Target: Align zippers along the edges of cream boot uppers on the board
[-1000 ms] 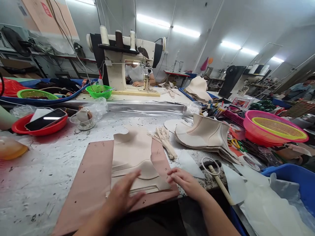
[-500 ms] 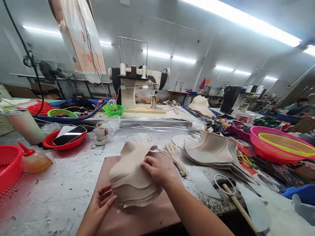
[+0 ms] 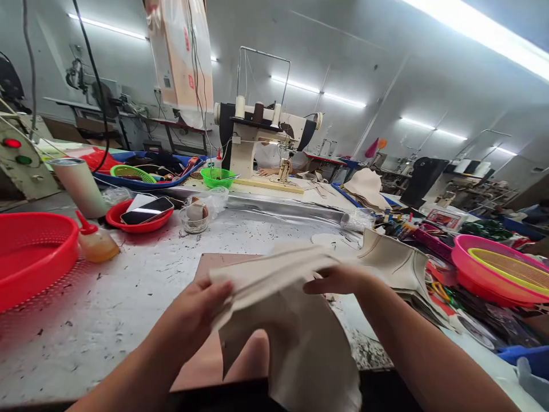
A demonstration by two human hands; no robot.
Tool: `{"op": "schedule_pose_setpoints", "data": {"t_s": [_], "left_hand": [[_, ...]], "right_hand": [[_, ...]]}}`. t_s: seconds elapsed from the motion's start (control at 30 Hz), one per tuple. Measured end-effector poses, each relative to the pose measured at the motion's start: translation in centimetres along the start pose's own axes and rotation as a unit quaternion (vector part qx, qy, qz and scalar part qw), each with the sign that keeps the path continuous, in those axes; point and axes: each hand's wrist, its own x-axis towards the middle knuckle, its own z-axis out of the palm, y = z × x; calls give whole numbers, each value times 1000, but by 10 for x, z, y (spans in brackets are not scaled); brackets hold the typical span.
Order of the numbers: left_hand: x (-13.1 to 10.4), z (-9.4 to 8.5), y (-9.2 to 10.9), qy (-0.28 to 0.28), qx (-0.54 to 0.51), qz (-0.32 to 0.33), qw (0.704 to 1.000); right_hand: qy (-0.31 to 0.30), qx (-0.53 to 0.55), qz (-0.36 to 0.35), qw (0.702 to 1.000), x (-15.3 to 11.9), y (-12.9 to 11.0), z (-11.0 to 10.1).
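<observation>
Beige cut leather pieces [image 3: 274, 274] are lifted over the near edge of the worktable, blurred by motion. My left hand [image 3: 203, 303] grips their left end, thumb on top. At the right end my right hand [image 3: 337, 280] is closed round the pieces, its fingertips partly hidden. A large curved flap [image 3: 309, 349] hangs down toward me past the table edge. Beneath lies a brownish-pink board [image 3: 206, 366], partly covered by the leather. Just right of my right hand rests a stack of shaped beige leather panels [image 3: 394, 260] with dark seam lines.
A red basket [image 3: 34, 257], a glue bottle [image 3: 98, 243] and a red bowl [image 3: 139, 220] with a phone stand left. Behind is a sewing machine [image 3: 266, 143]. Pink and yellow baskets [image 3: 501, 266] sit right. A person sits partly hidden behind the machine.
The leather stack has come up off the board and been turned, with a flap now hanging down. My left hand has closed on it. The view has shifted left.
</observation>
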Motion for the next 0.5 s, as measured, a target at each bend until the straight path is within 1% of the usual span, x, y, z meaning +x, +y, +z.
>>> {"op": "schedule_pose_setpoints", "data": {"t_s": [0.03, 0.07, 0.1, 0.13, 0.17, 0.2, 0.23, 0.27, 0.3, 0.33, 0.43, 0.5], "left_hand": [[12, 6, -1, 41, -67, -35, 996], [24, 10, -3, 56, -88, -39, 994], [35, 11, -8, 72, -101, -46, 991], [43, 9, -13, 89, -113, -45, 988], [50, 6, -20, 103, -118, -43, 987], [54, 1, -26, 117, -125, -43, 984], [56, -5, -32, 131, -132, -44, 982], [57, -10, -37, 142, -139, -45, 979], [57, -15, -41, 150, -145, -48, 977], [56, -19, -44, 156, -149, -52, 975], [55, -25, -49, 165, -160, -68, 971], [55, -26, -52, 170, -165, -75, 968]], "right_hand": [[-44, -72, -5, 996, 11, 6, 6], [-110, -146, -3, 983, 19, 12, 14], [-176, -211, 4, 961, 23, 18, 25], [-228, -278, 1, 933, 22, 26, 37], [-267, -337, -2, 903, 18, 34, 49], [-293, -380, -2, 877, 11, 43, 61], [-299, -410, 5, 861, 4, 53, 72], [-291, -439, 14, 850, -3, 65, 82], [-269, -465, 23, 843, -7, 78, 90], [-232, -484, 27, 843, -10, 92, 98], [-74, -505, 54, 858, -6, 130, 116], [12, -511, 79, 856, 3, 146, 123]]}}
